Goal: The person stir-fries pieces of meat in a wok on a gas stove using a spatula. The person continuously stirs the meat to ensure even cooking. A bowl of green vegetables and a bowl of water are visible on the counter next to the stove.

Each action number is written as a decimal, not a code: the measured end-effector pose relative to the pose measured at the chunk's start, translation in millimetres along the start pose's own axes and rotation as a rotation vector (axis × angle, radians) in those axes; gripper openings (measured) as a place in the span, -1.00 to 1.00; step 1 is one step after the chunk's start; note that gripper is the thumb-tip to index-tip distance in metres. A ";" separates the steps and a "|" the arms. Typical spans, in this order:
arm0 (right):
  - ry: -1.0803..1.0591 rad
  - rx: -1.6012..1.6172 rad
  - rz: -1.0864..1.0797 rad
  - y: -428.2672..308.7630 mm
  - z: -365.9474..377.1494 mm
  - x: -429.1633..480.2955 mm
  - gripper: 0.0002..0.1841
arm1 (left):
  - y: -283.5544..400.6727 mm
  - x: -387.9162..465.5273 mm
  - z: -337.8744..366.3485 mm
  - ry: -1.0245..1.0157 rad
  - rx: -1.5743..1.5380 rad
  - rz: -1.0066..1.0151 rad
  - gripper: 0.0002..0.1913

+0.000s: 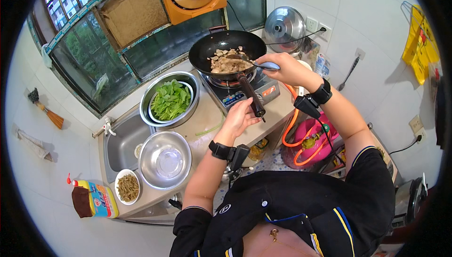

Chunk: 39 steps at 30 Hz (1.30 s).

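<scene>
My right hand [282,67] is closed round the blue-grey handle of a cooking spatula [270,66]. The spatula's dark head reaches into sliced pale meat [229,63] in a black wok [201,50]. The wok sits over the burner of a tabletop gas stove [272,89]. Close by the wok's long dark handle [250,94] is my left hand [240,117], fingers spread and not wrapped round it. Whether its fingertips touch the handle is hard to tell. Both wrists wear black straps with box-shaped devices.
Left of the stove, a steel basin holds a bowl of leafy greens [171,100]. Nearer stand another steel basin [148,151], a white bowl of chopped beans [128,187], a detergent jug [100,198] and a sink [123,144]. An orange hose [293,126] runs below the counter.
</scene>
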State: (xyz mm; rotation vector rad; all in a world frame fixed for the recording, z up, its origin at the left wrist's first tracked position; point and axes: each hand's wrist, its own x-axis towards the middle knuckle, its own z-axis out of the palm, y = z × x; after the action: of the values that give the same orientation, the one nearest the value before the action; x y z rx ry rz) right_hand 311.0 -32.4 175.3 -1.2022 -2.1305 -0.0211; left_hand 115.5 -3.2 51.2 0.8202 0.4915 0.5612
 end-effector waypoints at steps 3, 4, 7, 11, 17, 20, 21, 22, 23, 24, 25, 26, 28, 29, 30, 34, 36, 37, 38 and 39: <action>-0.004 0.002 -0.029 0.0 3.1 -10.6 -0.71 | 3.2 7.7 4.2 0.015 -0.018 -0.023 -0.75; -0.019 0.007 -0.032 1.1 5.3 -14.7 -0.70 | 3.5 8.9 7.6 0.017 -0.028 -0.026 -0.76; -0.016 0.059 0.013 2.9 13.0 -25.5 -0.68 | 1.2 15.7 10.5 0.021 -0.082 -0.034 -0.77; 0.064 0.149 0.021 10.7 25.2 -32.7 -0.69 | -3.8 23.1 14.3 0.053 -0.136 -0.021 -0.77; 0.049 0.227 0.097 10.1 26.8 -37.0 -0.69 | -6.6 23.1 15.0 0.073 -0.151 -0.003 -0.73; 0.038 0.310 0.191 5.1 27.8 -37.9 -0.69 | -8.0 22.1 14.2 0.057 -0.174 -0.003 -0.78; 0.042 0.354 0.232 6.9 29.6 -38.8 -0.69 | -8.0 22.1 15.1 0.060 -0.173 -0.003 -0.77; 0.046 0.398 0.272 10.4 33.4 -39.9 -0.70 | -8.0 22.0 15.7 0.063 -0.173 -0.003 -0.77; 0.055 0.449 0.318 10.6 34.9 -40.5 -0.71 | -7.9 21.8 16.0 0.066 -0.172 -0.002 -0.77; 0.065 0.499 0.364 10.8 36.3 -40.9 -0.71 | -8.2 21.8 16.2 0.070 -0.169 -0.001 -0.77; 0.080 0.555 0.415 7.7 37.6 -41.0 -0.71 | -8.3 21.8 16.2 0.074 -0.166 0.001 -0.77; 0.096 0.611 0.467 6.0 38.4 -41.2 -0.72 | -8.4 21.6 16.0 0.078 -0.162 0.002 -0.77; 0.093 0.520 0.385 9.9 38.7 -41.2 -0.71 | -8.7 21.2 15.9 0.070 -0.161 0.008 -0.77; 0.091 0.475 0.344 11.6 39.4 -41.3 -0.71 | -8.8 20.7 15.9 0.065 -0.160 0.011 -0.77; 0.091 0.509 0.373 12.3 40.4 -41.6 -0.70 | -9.0 20.5 16.2 0.068 -0.156 0.013 -0.75; 0.095 0.711 0.509 8.0 41.5 -39.9 -0.68 | -9.2 19.1 17.8 0.074 -0.148 0.025 -0.71; 0.102 0.795 0.543 8.0 42.0 -40.4 -0.66 | -9.8 19.1 17.7 0.063 -0.168 0.026 -0.72; 0.107 0.813 0.539 11.0 43.9 -42.0 -0.65 | -10.4 19.1 17.0 0.053 -0.187 0.022 -0.74; 0.113 0.831 0.536 12.5 44.7 -43.0 -0.64 | -10.7 19.4 16.3 0.042 -0.206 0.017 -0.75; 0.114 0.878 0.553 12.4 45.1 -43.2 -0.64 | -11.3 19.7 14.8 0.035 -0.208 0.019 -0.75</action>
State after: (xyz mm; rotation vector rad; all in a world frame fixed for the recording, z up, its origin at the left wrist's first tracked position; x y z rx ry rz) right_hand 310.3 -42.9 112.6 -1.1269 -1.3634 0.9553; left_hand 142.3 -5.0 47.3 0.6180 0.4490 0.6335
